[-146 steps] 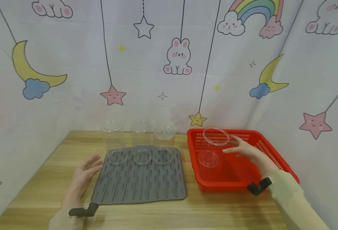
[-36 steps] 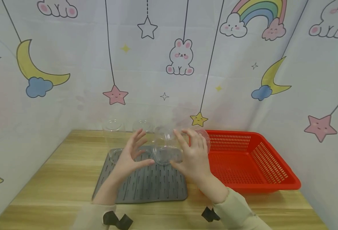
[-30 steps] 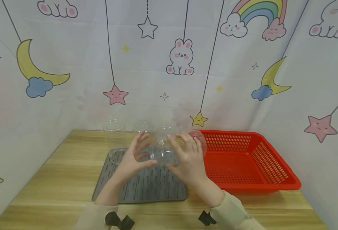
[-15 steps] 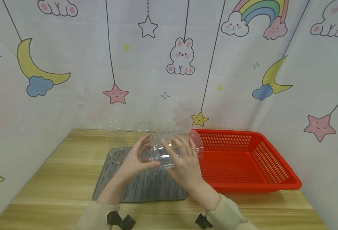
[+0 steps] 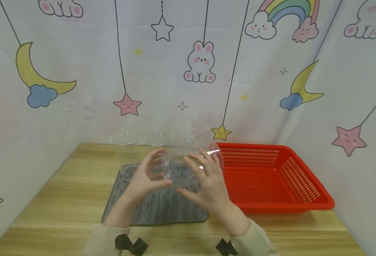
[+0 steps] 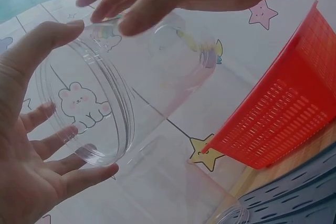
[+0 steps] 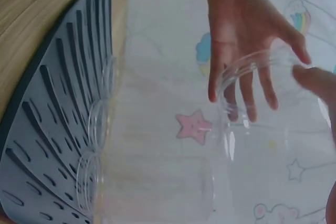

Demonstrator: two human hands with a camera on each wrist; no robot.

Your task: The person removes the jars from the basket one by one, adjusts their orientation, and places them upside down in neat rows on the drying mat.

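A clear plastic jar (image 5: pixel 176 169) lies on its side in the air over the grey drying mat (image 5: pixel 157 211), its threaded mouth toward the left. My left hand (image 5: pixel 147 177) grips the mouth end; in the left wrist view its thumb and fingers spread round the ridged rim. From the right, my right hand (image 5: pixel 208 177) holds the jar's body loosely, fingers across the upper side and thumb low. The jar's flat base points toward the red basket (image 5: pixel 271 207). Three similar jars stand mouth down along the mat's back edge: left (image 5: pixel 125 151), middle (image 5: pixel 157 140) and right (image 5: pixel 183 143).
The basket sits on the wooden table (image 5: pixel 63 185) to the right of the mat. A white curtain (image 5: pixel 162 78) printed with stars, moons and rabbits hangs close behind the table.
My right hand has carried the jar from the basket leftward over the mat and tipped it sideways. My left hand has come from the mat's left side to its mouth. The jar has turned slightly.
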